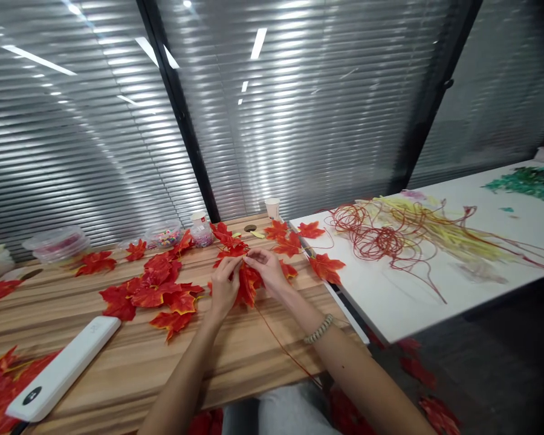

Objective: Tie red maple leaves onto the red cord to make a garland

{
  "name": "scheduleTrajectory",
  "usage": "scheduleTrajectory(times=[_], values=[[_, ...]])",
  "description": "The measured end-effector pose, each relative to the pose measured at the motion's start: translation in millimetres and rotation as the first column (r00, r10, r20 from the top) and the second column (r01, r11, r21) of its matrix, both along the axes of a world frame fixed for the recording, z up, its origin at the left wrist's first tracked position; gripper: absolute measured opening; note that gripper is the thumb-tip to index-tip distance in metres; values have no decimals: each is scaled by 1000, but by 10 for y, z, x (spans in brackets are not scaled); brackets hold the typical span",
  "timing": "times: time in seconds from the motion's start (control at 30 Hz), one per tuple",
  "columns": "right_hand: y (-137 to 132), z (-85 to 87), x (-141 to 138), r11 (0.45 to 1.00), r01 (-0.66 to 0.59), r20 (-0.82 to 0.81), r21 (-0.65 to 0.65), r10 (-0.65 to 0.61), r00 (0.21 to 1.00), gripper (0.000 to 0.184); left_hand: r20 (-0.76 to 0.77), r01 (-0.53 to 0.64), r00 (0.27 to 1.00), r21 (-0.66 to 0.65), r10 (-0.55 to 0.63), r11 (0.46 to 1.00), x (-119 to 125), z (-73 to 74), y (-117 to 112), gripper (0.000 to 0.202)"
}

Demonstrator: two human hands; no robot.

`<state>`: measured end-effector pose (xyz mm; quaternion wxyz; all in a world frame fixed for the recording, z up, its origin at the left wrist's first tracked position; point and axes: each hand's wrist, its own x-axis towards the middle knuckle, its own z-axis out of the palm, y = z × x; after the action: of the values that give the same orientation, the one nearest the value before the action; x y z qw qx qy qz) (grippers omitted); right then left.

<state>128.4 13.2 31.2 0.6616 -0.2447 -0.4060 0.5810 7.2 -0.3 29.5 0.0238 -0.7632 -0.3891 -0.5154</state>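
My left hand (pixel 225 282) and my right hand (pixel 266 269) meet over the wooden table, fingertips pinched close together. Between them is a red artificial maple leaf (pixel 248 289) with yellow-orange edges, its upper part covered by my fingers. A thin reddish cord (pixel 278 342) runs from below the leaf toward the table's front edge; where it begins is hidden. More red maple leaves (pixel 229 237) lie just behind my hands. To the left, a cluster of leaves (pixel 158 284) spreads over the wood. A beaded bracelet (pixel 320 330) circles my right wrist.
A white elongated device (pixel 66 368) lies at the left front. Plastic tubs (pixel 57 244) and a paper cup (pixel 272 209) stand along the back. On the white table (pixel 372 302) at right are tangled red cords (pixel 381 241) and yellow strips. Leaves lie on the floor.
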Motion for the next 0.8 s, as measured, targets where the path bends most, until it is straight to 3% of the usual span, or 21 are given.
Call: scheduleTrajectory(times=[0.27, 0.47, 0.8], values=[[2, 12, -13, 999, -10, -87, -35, 7, 996, 23, -9, 2, 1000, -2, -2, 1000, -6, -20, 17, 20], [5, 20, -9, 988, -110, -148, -112, 93, 985, 29, -40, 20, 999, 24, -19, 1000, -26, -29, 30, 22], [24, -2, -10, 988, -54, -54, -142, 47, 997, 25, -167, 14, 986, 41, -7, 999, -75, -48, 54, 29]])
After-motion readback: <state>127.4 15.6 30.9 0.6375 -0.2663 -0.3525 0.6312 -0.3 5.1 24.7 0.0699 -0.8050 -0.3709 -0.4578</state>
